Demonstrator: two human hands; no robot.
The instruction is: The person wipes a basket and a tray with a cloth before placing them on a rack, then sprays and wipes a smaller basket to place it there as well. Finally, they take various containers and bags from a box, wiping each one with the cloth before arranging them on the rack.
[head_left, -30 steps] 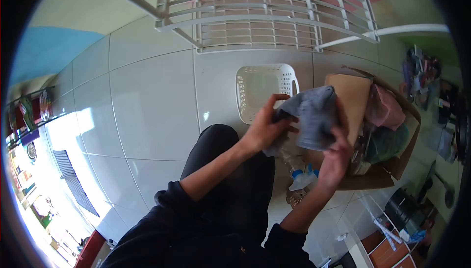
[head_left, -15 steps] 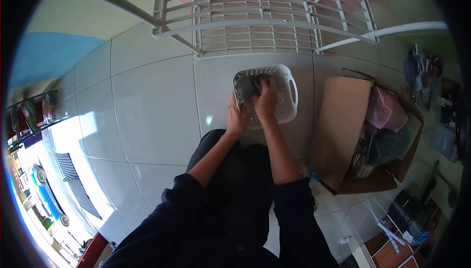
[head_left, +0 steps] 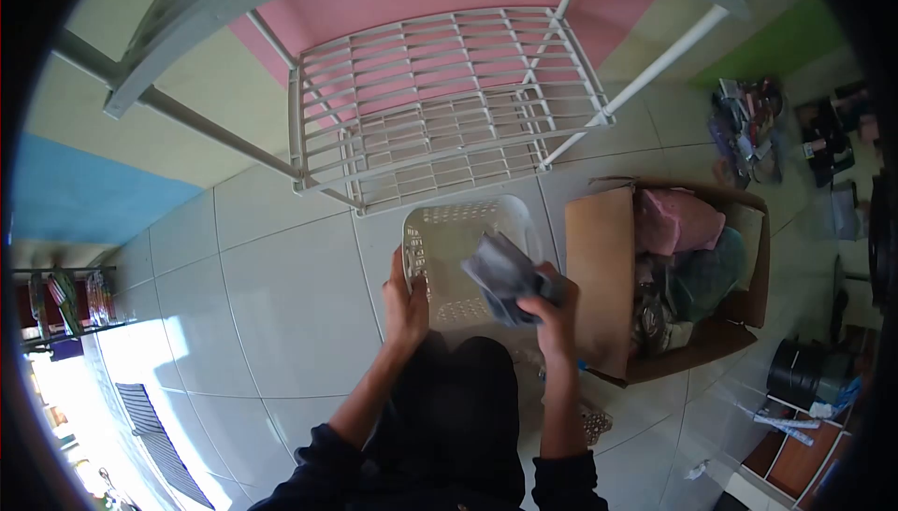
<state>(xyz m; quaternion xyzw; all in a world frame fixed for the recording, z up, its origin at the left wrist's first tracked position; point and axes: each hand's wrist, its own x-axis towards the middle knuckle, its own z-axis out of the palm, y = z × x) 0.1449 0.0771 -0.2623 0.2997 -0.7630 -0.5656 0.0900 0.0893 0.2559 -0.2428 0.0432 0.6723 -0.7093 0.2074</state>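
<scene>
A gray cloth (head_left: 501,266) is held up by the right hand (head_left: 558,313), over the near right part of a white basket (head_left: 460,215). The right hand is mostly closed, with the cloth bunched between thumb and fingers and its loose end pointed up and away, over the inside of the basket. The left hand (head_left: 406,313) is partly open, with its fingers bent a little at the left side wall of the basket; how tightly the wall is held cannot be told. The basket is set on the tile floor (head_left: 299,296), near a cardboard box (head_left: 601,277) and a white wire rack (head_left: 447,55). The cloth looks soft, light and floppy, so it should be easily squashed or folded, and it is not likely to be broken. It may sag where no fingers are put under it. It would be best held by the thick, bunched part, with the loose end pinched too if it must be kept flat. The basket looks like thin plastic, light but stiffer, and could be slid on the smooth tiles by a small push. It would be best held by its rim.
</scene>
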